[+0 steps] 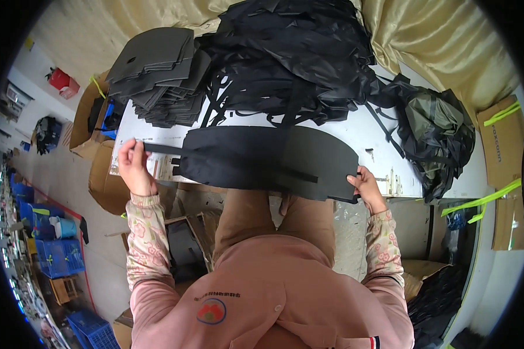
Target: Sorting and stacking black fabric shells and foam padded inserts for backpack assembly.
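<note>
A long curved dark panel [262, 157], part black fabric and part grey foam-like sheet, lies at the near edge of the white table [239, 119] and juts over it. With fingers pinched, my left hand [135, 166] grips the end of a black strap [163, 149] that runs onto the panel's left side. My right hand [367, 187] holds the panel's lower right corner between thumb and fingers. At the back left rises a stack of dark grey foam sheets [151, 64]. Behind the panel lies a large heap of black fabric pieces with straps [297, 52].
A bundle of black and olive fabric [434, 125] hangs over the table's right side. Cardboard boxes stand left [108, 180] and right [501, 157] of the table. Yellowish curtains [448, 41] hang behind. Blue crates [61, 256] sit on the floor at left.
</note>
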`<state>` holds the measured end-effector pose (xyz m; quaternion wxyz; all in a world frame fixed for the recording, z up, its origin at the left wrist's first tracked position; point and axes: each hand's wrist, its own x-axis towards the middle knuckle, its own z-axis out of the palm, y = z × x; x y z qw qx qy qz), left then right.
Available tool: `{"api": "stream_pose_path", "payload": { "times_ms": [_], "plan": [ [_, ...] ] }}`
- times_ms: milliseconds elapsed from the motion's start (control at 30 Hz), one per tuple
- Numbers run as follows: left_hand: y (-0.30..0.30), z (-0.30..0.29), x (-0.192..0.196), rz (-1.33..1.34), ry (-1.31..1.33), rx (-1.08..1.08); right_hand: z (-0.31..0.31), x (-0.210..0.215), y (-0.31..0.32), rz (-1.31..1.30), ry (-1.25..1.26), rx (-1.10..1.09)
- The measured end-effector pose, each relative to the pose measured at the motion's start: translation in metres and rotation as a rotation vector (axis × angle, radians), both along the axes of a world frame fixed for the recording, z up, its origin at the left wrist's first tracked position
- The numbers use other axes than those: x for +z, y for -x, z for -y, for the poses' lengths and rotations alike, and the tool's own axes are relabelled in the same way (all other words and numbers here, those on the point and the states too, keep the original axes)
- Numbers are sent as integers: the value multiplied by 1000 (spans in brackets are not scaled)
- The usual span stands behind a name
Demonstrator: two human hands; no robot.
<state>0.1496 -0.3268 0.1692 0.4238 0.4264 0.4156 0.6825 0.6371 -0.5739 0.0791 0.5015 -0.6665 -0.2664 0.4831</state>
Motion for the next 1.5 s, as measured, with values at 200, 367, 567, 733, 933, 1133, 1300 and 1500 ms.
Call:
{"api": "stream_pose_path", "payload": {
  "times_ms": [200,367,567,733,933,1133,1300,1500],
  "plan": [
    [40,-6,-104,-833,5,153,10,-15,-15,85,58,17],
    [-64,82,-67,-295,367,-876,9,-10,-19,-48,4,19],
    [-189,177,-92,378,1104,-1506,12,8,-19,-184,-34,2],
    [-241,181,-96,876,1061,-1111,6,20,-9,-178,-45,-4],
    [-258,174,-104,833,1114,-951,12,8,-8,-6,-31,28],
    [-263,181,-103,821,1150,-944,6,12,5,266,-259,-52],
    [-265,179,-101,796,1142,-923,2,31,9,660,-1,49],
    [-234,176,-102,894,1393,-1398,1,15,-14,217,-159,-24]
  ]
}}
